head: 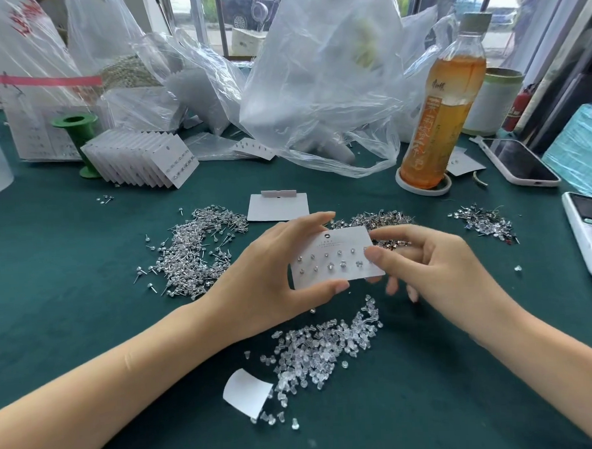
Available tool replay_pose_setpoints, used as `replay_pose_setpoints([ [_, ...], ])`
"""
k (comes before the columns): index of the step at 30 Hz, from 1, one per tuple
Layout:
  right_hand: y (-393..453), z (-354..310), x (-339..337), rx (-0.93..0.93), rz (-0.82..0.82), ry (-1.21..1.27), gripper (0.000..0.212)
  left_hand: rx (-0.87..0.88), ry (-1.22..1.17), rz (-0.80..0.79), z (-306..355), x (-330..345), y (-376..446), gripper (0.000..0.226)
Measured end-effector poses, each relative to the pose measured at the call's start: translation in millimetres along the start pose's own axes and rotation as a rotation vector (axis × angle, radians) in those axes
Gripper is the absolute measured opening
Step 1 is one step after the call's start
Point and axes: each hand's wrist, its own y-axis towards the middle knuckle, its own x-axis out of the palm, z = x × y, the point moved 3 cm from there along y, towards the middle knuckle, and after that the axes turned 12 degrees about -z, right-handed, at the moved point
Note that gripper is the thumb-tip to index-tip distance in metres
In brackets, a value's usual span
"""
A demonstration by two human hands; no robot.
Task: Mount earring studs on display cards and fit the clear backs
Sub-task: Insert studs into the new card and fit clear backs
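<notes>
The display card (335,256) is held face-up above the tabletop (67,270), long axis left-to-right, with the left hand (273,277) pinching its left end, thumb on the near edge and fingers over the far edge. The right hand (423,262) sits at the card's right end, thumb pressed on the face by the last stud position, fingers curled behind the card; whether they hold a back cannot be told. The pile of clear backs (322,353) lies just nearer than the card, and the right hand looks the closer one to it; the loose studs (193,253) lie left of the card.
</notes>
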Motion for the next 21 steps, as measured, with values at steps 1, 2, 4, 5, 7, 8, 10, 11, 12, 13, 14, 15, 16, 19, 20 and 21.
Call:
replay_pose_setpoints([
  [1,0.4,1.1,2.2,0.033,-0.044,0.077,0.053,0.002,0.0,0.001,0.4,0.0,-0.1,0.074],
  [2,0.5,1.6,4.1,0.054,-0.078,0.142,0.054,0.003,-0.002,0.001,0.7,0.1,-0.3,0.074],
  [4,0.7,1.3,6.0,0.062,-0.112,0.197,0.05,0.009,-0.002,0.0,1.0,0.2,-0.5,0.073],
  [5,0.7,0.8,5.9,0.061,-0.117,0.208,0.048,0.013,0.002,-0.001,1.2,0.5,-0.6,0.073],
  [7,0.0,-0.3,5.1,0.065,-0.114,0.237,0.046,0.018,0.012,-0.005,1.4,0.5,-0.7,0.073],
  [8,-0.4,-0.9,5.2,0.069,-0.114,0.256,0.046,0.022,0.015,-0.005,1.6,0.4,-0.7,0.073],
  [10,-0.6,-1.2,6.1,0.078,-0.118,0.288,0.047,0.034,0.019,0.002,2.1,0.0,-0.8,0.073],
  [11,-0.4,-1.3,6.8,0.081,-0.12,0.302,0.047,0.043,0.021,0.006,2.4,0.0,-0.9,0.073],
  [12,0.1,-1.4,7.7,0.083,-0.122,0.316,0.046,0.052,0.022,0.01,2.7,0.0,-1.0,0.073],
  [13,0.3,-1.0,7.9,0.083,-0.121,0.334,0.046,0.06,0.021,0.014,2.9,0.0,-1.2,0.072],
  [14,0.6,-0.8,8.0,0.083,-0.119,0.353,0.047,0.068,0.024,0.021,3.1,-0.2,-1.3,0.072],
  [15,0.5,-0.7,8.0,0.081,-0.119,0.37,0.047,0.077,0.033,0.029,3.2,-0.4,-1.3,0.071],
  [16,0.1,-0.6,8.2,0.08,-0.121,0.382,0.048,0.085,0.045,0.036,3.8,-0.6,-1.4,0.071],
  [19,0.3,-1.1,8.4,0.054,-0.123,0.416,0.045,0.113,0.057,0.054,5.8,-1.7,-1.0,0.072],
  [20,0.6,-1.7,7.8,0.034,-0.113,0.43,0.043,0.115,0.042,0.063,5.2,-2.2,-0.5,0.075],
  [21,1.1,-2.3,6.9,0.011,-0.095,0.443,0.042,0.1,0.014,0.075,3.8,-3.1,-0.1,0.079],
])
